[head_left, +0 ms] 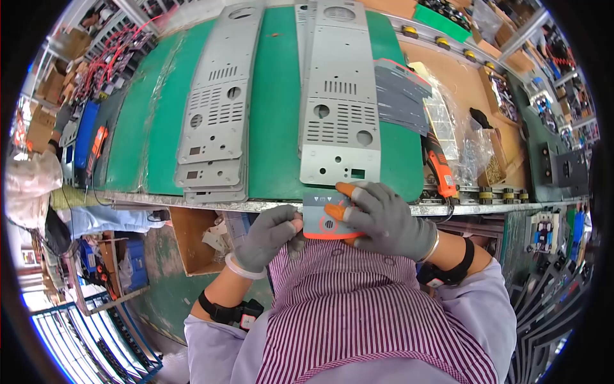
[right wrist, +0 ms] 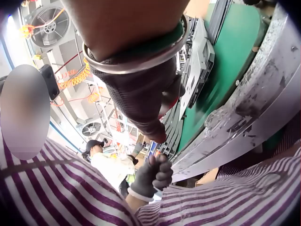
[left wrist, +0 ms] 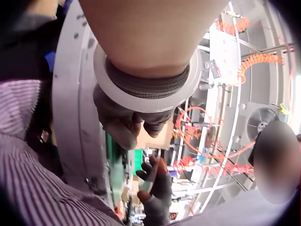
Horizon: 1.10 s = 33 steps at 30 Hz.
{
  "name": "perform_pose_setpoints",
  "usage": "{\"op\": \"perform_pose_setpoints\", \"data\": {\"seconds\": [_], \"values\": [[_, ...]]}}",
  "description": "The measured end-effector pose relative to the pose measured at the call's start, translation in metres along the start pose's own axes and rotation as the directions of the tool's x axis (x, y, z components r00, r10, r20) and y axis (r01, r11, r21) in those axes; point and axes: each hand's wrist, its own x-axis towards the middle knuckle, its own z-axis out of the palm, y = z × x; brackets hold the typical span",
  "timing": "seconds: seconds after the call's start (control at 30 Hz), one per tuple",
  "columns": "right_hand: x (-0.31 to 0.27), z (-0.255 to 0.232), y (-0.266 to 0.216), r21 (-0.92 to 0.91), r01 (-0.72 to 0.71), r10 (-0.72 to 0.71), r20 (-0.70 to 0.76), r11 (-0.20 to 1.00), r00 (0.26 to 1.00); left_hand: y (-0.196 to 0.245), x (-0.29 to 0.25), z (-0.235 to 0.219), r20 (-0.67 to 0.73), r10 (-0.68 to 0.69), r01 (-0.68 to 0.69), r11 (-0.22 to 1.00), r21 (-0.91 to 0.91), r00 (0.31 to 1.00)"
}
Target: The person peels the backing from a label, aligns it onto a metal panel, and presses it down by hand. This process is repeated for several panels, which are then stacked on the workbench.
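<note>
My right hand [head_left: 390,217] grips a thin grey panel sticker [head_left: 313,221] with an orange edge and a ringed slotted mark, held in front of the apron at the bench edge. Orange tips cover its thumb or finger ends. Just left of the sticker, my left hand [head_left: 272,235] is curled with its thumb against the fingers, and nothing shows in it. In the right wrist view the left hand [right wrist: 153,176] looks like a loose fist. A perforated grey metal panel [head_left: 342,115] lies directly beyond the right hand, on the green mat [head_left: 275,128].
More perforated panels [head_left: 217,109] are stacked at left. Dark grey sheets with orange edges [head_left: 403,96] lie right of the near panel. An orange-and-black power tool [head_left: 440,168] lies by the bench edge, near clear plastic wrap [head_left: 470,153]. A cardboard box [head_left: 192,246] stands below the bench.
</note>
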Motion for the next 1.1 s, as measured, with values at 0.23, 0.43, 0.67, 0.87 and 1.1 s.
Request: {"op": "perform_pose_setpoints", "data": {"seconds": [0.23, 0.43, 0.67, 0.87, 1.1], "values": [[-0.02, 0.003, 0.01, 0.028, -0.005, 0.006, -0.041, 1.0, 0.999, 0.01, 0.017, 0.008, 0.063, 0.008, -0.01, 1.0, 0.028, 0.998], [-0.026, -0.01, 0.018, 0.527, -0.312, 0.403, -0.065, 0.791, 0.913, 0.015, 0.016, 0.012, 0.053, 0.113, -0.119, 0.987, 0.11, 0.992], [-0.032, 0.001, 0.053, 0.777, -0.629, 0.705, 0.429, 0.03, 0.564, 0.028, 0.048, -0.006, 0.003, 0.148, -0.143, 0.947, 0.288, 0.989], [-0.01, 0.014, 0.068, 0.516, -0.716, 0.799, 0.097, 0.469, 0.593, 0.021, 0.088, -0.016, -0.141, 0.248, -0.116, 0.792, 0.6, 0.958], [-0.005, 0.027, 0.07, 0.485, -0.747, 0.827, 0.082, 0.455, 0.557, 0.032, 0.095, -0.015, -0.254, 0.035, 0.108, 0.843, 0.526, 0.967]]}}
